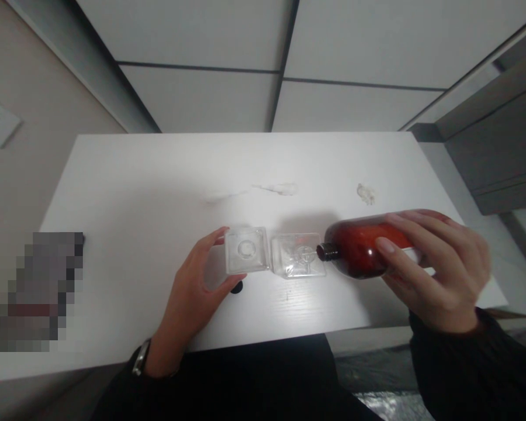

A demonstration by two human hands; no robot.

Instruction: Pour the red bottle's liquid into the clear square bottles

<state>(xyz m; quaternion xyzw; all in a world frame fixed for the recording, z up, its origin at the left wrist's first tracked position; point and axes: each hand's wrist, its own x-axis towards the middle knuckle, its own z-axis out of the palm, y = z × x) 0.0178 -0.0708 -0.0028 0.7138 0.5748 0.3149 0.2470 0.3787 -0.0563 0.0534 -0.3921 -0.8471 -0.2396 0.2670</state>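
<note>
A clear plastic box (298, 270) lies on the table with its two square halves side by side. The left half, a raised square piece (246, 251) with a round mark in its middle, sits between the thumb and fingers of my left hand (197, 280). My right hand (442, 269) is wrapped round an amber bottle (362, 248), tipped nearly level with its uncapped dark neck pointing left. The bottle's mouth is over the right edge of the box's right half; a thin stream seems to run from it. A small black round cap (236, 287) lies by my left thumb.
The white table (127, 193) has a whitish smear (276, 188) and a wet-looking patch (366, 193) beyond the box. A blurred-out flat item (37, 289) lies at the left end. White cabinet panels (201, 35) stand behind the table.
</note>
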